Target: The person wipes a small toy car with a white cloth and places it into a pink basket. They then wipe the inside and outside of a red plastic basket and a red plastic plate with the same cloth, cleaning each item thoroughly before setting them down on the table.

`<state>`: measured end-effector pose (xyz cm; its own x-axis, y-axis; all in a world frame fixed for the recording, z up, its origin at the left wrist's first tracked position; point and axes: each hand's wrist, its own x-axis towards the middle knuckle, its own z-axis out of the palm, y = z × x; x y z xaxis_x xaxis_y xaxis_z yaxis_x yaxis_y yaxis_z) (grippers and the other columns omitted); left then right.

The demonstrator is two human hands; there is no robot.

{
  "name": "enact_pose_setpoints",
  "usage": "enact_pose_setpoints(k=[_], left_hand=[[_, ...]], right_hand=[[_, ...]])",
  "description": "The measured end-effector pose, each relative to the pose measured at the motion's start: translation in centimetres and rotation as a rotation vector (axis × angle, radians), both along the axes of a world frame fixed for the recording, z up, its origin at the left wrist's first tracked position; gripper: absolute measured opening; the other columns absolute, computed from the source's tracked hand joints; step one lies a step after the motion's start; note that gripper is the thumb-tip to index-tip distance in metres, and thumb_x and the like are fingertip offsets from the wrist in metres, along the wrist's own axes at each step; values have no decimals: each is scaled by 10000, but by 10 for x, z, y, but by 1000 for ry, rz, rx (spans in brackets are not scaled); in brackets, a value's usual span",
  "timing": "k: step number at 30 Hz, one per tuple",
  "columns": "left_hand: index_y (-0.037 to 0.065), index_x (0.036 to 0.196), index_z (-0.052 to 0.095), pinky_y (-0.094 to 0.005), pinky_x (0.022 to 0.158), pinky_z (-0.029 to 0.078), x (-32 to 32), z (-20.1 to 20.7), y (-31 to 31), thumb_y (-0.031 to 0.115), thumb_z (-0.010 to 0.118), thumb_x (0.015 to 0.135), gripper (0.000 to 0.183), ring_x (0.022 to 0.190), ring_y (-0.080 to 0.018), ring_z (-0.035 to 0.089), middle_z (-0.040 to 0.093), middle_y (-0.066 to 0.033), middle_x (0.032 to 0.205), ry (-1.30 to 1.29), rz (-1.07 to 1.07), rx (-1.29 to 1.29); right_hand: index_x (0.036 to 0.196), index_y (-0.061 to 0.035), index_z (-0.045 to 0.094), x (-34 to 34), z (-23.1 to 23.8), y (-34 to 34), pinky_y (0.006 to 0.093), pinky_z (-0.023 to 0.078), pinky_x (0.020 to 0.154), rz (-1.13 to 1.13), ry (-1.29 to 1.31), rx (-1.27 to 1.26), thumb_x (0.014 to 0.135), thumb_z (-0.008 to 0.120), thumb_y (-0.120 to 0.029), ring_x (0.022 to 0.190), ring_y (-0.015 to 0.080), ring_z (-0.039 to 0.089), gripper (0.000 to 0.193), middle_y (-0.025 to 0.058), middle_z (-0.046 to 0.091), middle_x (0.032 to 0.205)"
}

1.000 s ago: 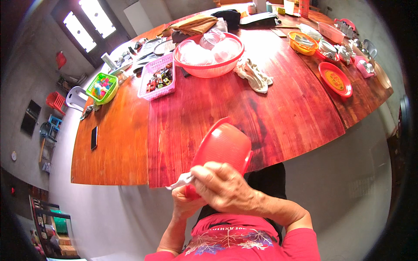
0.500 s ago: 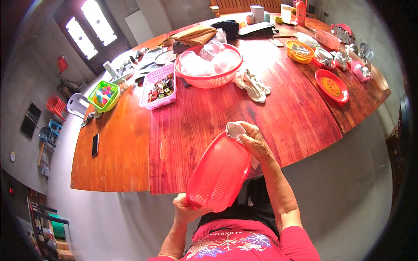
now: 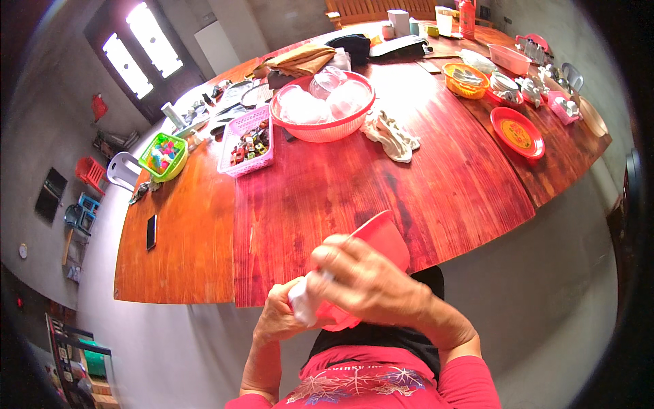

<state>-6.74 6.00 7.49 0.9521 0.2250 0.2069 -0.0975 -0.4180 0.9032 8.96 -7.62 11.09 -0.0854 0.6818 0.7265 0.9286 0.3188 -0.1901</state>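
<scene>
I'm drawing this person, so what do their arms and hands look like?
The left hand and right hand are bare, without gloves. Pinkish-red sleeves leave both forearms bare, with no watch or bracelet showing, and match the leaf-patterned shirt.

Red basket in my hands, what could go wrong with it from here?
The red basket is tilted near the edge of the wooden table; if the left hand loses its grip, it might drop to the floor. The white cloth is bunched by the right hand, so it could perhaps slip loose.
</scene>
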Motion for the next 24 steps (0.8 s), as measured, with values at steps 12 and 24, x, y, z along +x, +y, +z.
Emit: enact_pose_setpoints(k=[12,24], left_hand=[[22,894,689,-247,637,539,-16,-31,-4,202,932,543,464,707,-71,653,713,-38,802,-18,226,-104],[4,843,705,-261,653,545,-18,-31,-13,97,904,583,340,707,-80,654,713,-44,788,-64,228,-176]], right_hand=[[940,-80,637,47,-51,26,353,429,828,-173,789,51,790,651,-79,947,260,520,151,107,526,958],[934,-53,642,19,-26,31,378,430,909,-156,506,166,774,606,-29,1040,272,555,166,66,623,947]])
